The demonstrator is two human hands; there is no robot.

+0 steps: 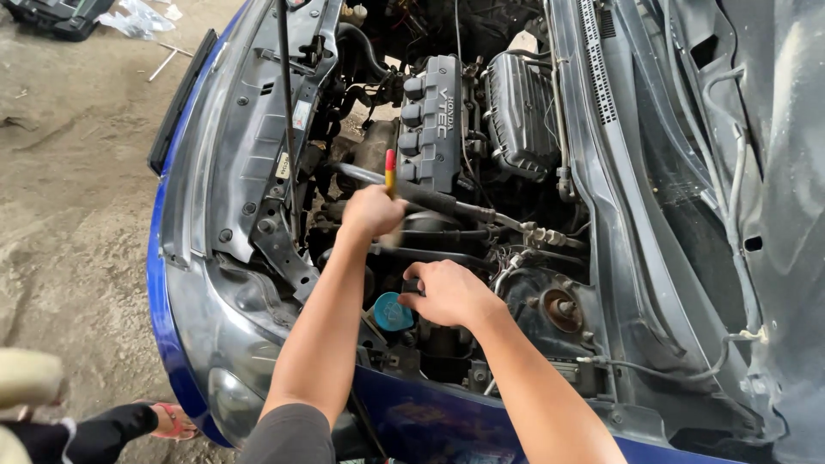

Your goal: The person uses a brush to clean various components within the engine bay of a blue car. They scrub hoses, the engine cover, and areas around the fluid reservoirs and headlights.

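Note:
I lean over the open engine bay of a blue car [163,292]. My left hand [371,211] is closed around a tool with a red and yellow handle [390,169], held upright above a grey hose [430,199]. My right hand [449,292] grips a small dark part low in the bay, just right of a blue round cap [391,313]. The tool's lower end is hidden behind my left hand. The grey engine cover [434,120] lies beyond both hands.
A thin hood prop rod [285,103] rises at the left of the bay. Dirt floor [69,172] lies to the left, with scattered tools and a dark case at the top left. A person's foot in a red sandal [168,419] stands at bottom left.

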